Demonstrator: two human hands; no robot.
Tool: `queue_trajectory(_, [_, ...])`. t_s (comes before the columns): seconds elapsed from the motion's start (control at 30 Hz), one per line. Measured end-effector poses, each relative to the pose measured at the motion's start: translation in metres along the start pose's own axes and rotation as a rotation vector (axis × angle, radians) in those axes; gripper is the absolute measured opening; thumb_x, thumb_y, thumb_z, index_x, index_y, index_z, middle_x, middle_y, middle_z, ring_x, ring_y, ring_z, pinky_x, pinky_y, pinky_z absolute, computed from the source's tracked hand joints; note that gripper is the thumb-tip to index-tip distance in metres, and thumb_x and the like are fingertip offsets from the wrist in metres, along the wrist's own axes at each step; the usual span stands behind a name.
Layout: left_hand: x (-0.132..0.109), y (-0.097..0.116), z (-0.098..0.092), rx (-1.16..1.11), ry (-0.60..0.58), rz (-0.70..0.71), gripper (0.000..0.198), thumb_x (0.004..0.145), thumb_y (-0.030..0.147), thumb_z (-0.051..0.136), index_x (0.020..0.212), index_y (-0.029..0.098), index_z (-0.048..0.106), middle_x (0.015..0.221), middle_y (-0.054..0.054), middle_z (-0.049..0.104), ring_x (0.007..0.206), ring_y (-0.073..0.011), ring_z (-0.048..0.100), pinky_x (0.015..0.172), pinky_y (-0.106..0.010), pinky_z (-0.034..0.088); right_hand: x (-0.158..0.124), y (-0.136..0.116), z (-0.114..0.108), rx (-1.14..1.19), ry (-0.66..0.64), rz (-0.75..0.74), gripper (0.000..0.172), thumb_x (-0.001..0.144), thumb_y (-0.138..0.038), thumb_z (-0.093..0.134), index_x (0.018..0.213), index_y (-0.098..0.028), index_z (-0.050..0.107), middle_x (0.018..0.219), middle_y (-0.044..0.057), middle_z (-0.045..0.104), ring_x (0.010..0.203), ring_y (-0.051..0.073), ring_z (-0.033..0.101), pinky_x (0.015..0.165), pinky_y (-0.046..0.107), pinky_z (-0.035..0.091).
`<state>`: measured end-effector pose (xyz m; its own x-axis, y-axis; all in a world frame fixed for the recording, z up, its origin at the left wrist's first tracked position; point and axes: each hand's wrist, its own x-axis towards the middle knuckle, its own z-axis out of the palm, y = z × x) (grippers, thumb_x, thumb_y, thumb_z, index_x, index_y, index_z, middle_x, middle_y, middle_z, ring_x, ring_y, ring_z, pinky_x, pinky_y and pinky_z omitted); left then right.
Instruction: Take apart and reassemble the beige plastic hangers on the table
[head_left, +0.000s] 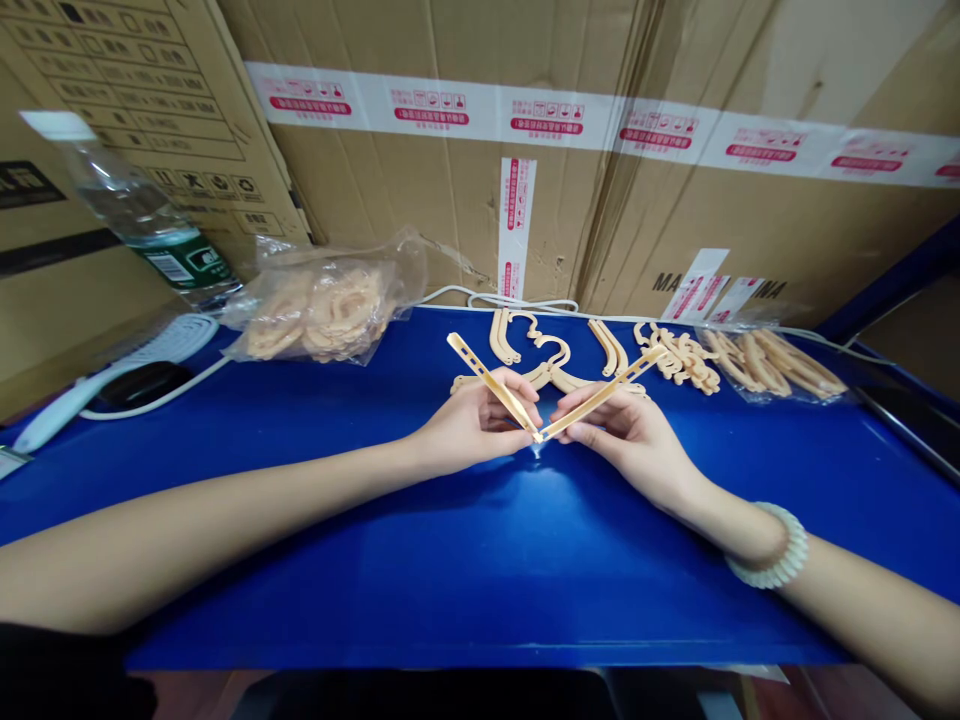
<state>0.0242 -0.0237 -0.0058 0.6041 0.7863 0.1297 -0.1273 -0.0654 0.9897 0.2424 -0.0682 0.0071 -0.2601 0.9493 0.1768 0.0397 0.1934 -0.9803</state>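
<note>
My left hand [466,428] is closed on a slim beige plastic hanger arm [489,382] that slants up to the left. A second hanger arm [606,392], slanting up to the right, is pinched in my right hand [646,438]. The lower ends of both arms meet between my fingertips in a V; whether they are locked together I cannot tell. Just behind my hands lie beige hangers with hooks [556,352], partly hidden by them. Loose hanger arms [504,338] rest at the back, with more arms [609,345] to their right.
A pile of hooks [686,362] and a clear bag of hanger arms [780,365] lie at right. A bag of beige parts [330,312], water bottle [161,235], white brush [169,340] and black object [144,384] are at left. Cardboard boxes [420,200] stand behind the blue table [495,580].
</note>
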Motion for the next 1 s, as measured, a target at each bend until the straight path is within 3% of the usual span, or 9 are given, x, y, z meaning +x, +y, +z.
queue_trajectory(0.43, [0.0007, 0.0028, 0.0033, 0.017, 0.069, 0.003, 0.026, 0.067, 0.013, 0.083, 0.085, 0.015, 0.064, 0.087, -0.003, 0.078, 0.082, -0.0185, 0.077, 0.085, -0.034, 0.063, -0.0018, 0.0008, 0.0002, 0.017, -0.007, 0.01, 0.019, 0.079, -0.031, 0.083, 0.091, -0.02, 0.074, 0.089, 0.003, 0.077, 0.08, 0.019, 0.075, 0.086, 0.037, 0.063])
queue_trajectory(1.0, [-0.0006, -0.0003, 0.0023, 0.062, 0.07, -0.004, 0.03, 0.067, 0.024, 0.087, 0.084, 0.013, 0.066, 0.087, -0.006, 0.078, 0.08, -0.0218, 0.078, 0.083, -0.036, 0.064, -0.0016, 0.0007, 0.0032, 0.0, 0.003, 0.019, 0.022, 0.073, -0.033, 0.086, 0.089, -0.02, 0.077, 0.089, 0.006, 0.08, 0.082, 0.023, 0.077, 0.082, 0.037, 0.065])
